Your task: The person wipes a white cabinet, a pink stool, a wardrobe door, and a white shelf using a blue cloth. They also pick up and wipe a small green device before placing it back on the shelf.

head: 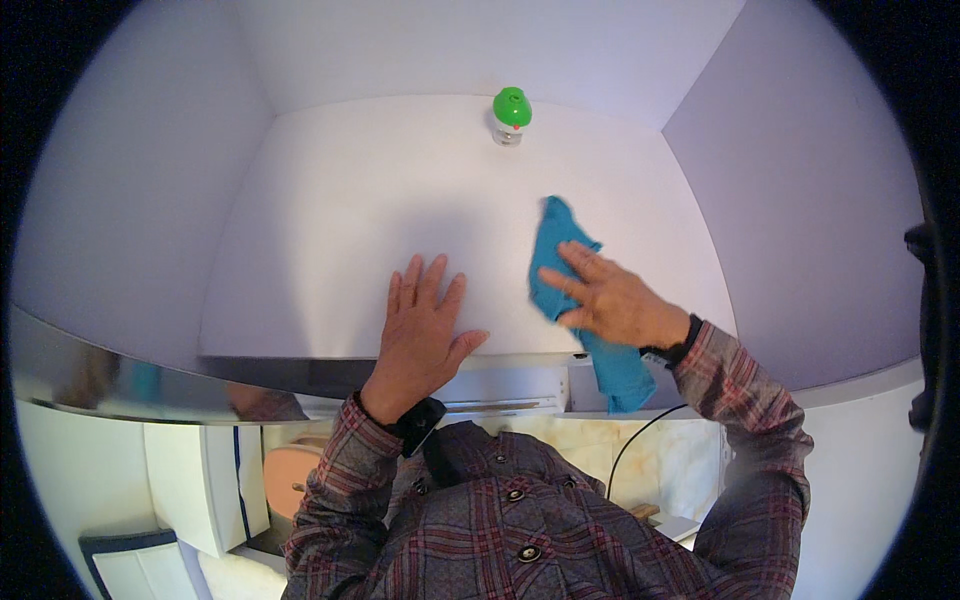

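My right hand (619,304) presses a blue cloth (553,289) onto the white shelf-like surface (337,187), its fingers spread over the fabric. One end of the cloth points towards the back, while the other hangs over the front edge. To the left, my left hand (420,330) rests palm down near that edge with its fingers apart and nothing in it. A small clear container with a green domed top (512,112) stands upright at the back, beyond both hands.
Pale panels rise at the left (150,187), right (787,195) and back (465,52) of the surface. Below the front edge a black cable (630,442) curves down. A white cabinet (180,480) and a round pinkish-orange object (292,476) are at lower left.
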A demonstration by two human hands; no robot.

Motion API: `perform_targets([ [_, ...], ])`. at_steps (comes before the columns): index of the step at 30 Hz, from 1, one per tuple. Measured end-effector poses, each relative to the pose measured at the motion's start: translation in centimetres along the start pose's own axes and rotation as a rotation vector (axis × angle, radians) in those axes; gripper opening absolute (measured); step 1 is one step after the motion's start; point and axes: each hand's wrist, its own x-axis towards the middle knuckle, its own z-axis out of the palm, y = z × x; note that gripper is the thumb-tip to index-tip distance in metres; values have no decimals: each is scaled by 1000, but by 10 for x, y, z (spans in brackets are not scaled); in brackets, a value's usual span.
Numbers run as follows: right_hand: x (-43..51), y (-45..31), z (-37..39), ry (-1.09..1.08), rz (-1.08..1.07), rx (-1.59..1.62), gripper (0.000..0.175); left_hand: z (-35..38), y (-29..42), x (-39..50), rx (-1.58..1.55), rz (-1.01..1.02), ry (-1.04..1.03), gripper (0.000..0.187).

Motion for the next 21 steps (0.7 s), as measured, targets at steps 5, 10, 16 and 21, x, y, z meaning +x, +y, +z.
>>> perform_targets([
  [5,38,54,3,3,108,63,65,0,-6,5,30,-22,29,69],
  [10,107,72,23,33,159,37,66,2,-7,10,52,-43,1,70],
  [16,158,95,36,28,223,-59,66,6,-7,10,31,-53,4,70],
  [21,171,116,50,-9,286,52,59,23,-5,7,43,-53,-22,70],
])
